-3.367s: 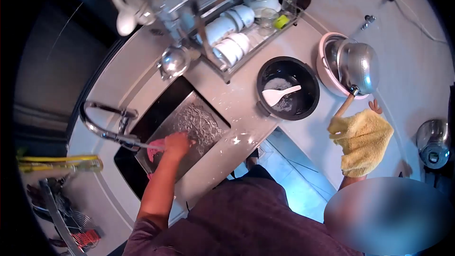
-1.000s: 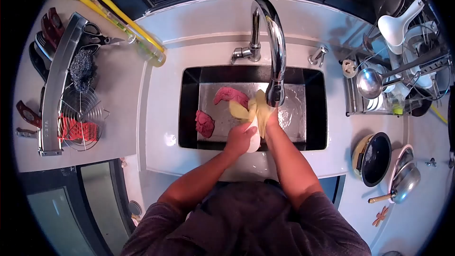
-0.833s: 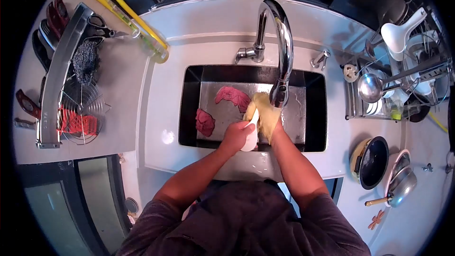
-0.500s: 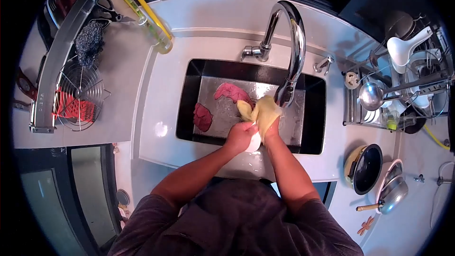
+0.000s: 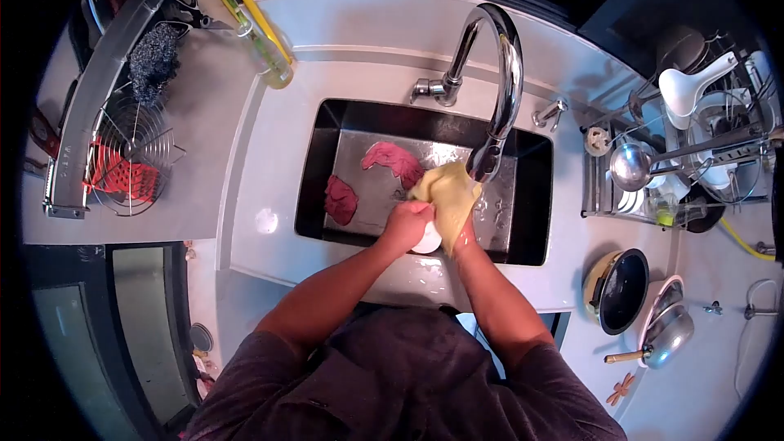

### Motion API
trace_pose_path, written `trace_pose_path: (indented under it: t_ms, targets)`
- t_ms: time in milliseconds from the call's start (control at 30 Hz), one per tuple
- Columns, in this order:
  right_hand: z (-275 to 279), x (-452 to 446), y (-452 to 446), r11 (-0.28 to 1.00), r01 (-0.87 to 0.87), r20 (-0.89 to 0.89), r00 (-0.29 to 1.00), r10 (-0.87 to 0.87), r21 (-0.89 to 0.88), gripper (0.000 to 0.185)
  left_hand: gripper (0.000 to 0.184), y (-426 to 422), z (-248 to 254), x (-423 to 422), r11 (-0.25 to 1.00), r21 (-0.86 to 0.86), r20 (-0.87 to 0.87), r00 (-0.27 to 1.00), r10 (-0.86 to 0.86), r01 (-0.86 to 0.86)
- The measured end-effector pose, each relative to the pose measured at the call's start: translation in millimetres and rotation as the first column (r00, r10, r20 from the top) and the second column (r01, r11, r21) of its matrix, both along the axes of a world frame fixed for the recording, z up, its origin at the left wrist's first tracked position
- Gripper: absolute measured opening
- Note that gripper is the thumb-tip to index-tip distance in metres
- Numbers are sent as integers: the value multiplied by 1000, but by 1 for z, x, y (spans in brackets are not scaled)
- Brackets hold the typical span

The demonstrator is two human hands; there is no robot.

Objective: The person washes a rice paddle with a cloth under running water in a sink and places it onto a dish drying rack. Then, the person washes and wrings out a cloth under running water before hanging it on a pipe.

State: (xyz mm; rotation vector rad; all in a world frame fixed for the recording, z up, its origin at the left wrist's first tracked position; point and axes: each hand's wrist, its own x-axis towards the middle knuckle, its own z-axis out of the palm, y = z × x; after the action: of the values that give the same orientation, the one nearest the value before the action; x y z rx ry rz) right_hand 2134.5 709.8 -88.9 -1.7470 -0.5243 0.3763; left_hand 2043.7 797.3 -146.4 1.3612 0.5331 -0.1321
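My left hand (image 5: pixel 407 224) is closed around the white rice paddle (image 5: pixel 428 238), near the sink's front edge. Under the faucet spout, my right hand (image 5: pixel 465 238) is mostly covered by a yellow cloth (image 5: pixel 448 195), which it holds against the paddle's upper part. Its fingers are hidden beneath the cloth. Two crumpled red cloths lie in the wet steel sink (image 5: pixel 359 165), one (image 5: pixel 393 160) behind my left hand and the other (image 5: pixel 340 200) at the left wall. The chrome faucet (image 5: pixel 513 73) arches over the right half of the sink.
To the right stands a dish rack with a ladle (image 5: pixel 631 167) and a white spoon (image 5: pixel 694 88). Nearer are a black pot (image 5: pixel 623 291) and a steel pan (image 5: pixel 671 336). At the left are a knife rack (image 5: pixel 106 73), a wire rack (image 5: pixel 131 147) and a yellow-handled tool (image 5: pixel 253 16).
The view has swung from the right-hand counter to the sink. The yellow cloth, earlier in my right hand over the counter, is now in the sink area against the paddle, which has left the black pot.
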Motion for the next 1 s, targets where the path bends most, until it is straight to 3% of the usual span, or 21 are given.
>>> trace_pose_path:
  t_ms: [67,133,200,233,267,300,367,400,433,500,533,567,633,667,767,833,867,967,1000]
  targets:
    - [-8,-9,2,996,83,385,921,-61,-41,12,24,2,-12,1,963,263,37,996,-78,66]
    - [2,-6,0,813,267,747,604,278,-518,9,25,3,1,-3,891,431,5,987,-161,143]
    - [-52,1,-10,979,89,310,950,-28,-184,10,27,-4,17,-7,862,498,72,986,-149,94]
    - [-45,5,-7,993,110,6,994,-110,-38,10,28,-7,26,-9,843,533,105,983,-150,71]
    - [-37,10,-4,958,243,-331,926,-182,153,10,29,-7,37,-11,808,583,93,981,-173,88]
    - [-29,14,-1,856,449,-595,772,-225,258,11,29,-8,50,-13,770,630,80,978,-195,102]
    - [-54,33,-5,795,475,-702,706,-90,376,11,31,-8,55,-17,747,653,79,970,-229,123]
    - [-21,27,1,908,416,-570,758,-319,45,34,32,-4,50,-19,762,634,95,965,-244,130]
    - [-9,26,1,906,419,-579,752,-315,52,35,34,-2,45,-20,777,615,110,960,-258,138]
    - [2,23,-3,900,431,-601,737,-310,63,36,34,-3,37,-17,984,154,66,993,-100,89]
    - [5,23,-3,909,397,-682,701,-209,130,38,35,-4,35,-13,995,-97,20,999,-34,36]
    - [7,17,-5,928,353,-585,780,-222,119,43,35,-4,32,-8,967,-252,-62,998,20,-35]
    - [8,5,-8,893,305,-661,750,-12,330,44,34,-4,48,3,827,-524,-248,965,82,-205]
    - [10,1,-9,845,358,-725,687,50,398,44,34,1,59,1,780,-609,-258,966,-22,-144]
    - [44,-9,-11,787,324,-703,686,187,524,22,35,7,47,-1,594,-804,-154,979,-133,-46]
    - [55,-9,-16,785,256,-654,718,236,564,15,34,5,51,3,643,-764,-171,977,-126,-50]
    - [25,-5,-15,812,249,-601,786,149,527,15,34,6,51,4,656,-754,-150,981,-122,-34]
    - [29,-15,1,802,518,-659,719,-221,296,17,34,-2,61,3,723,-684,-194,980,-52,-97]
    - [23,-6,-8,874,448,-591,762,-265,187,16,34,-6,65,4,749,-650,-221,975,-21,-132]
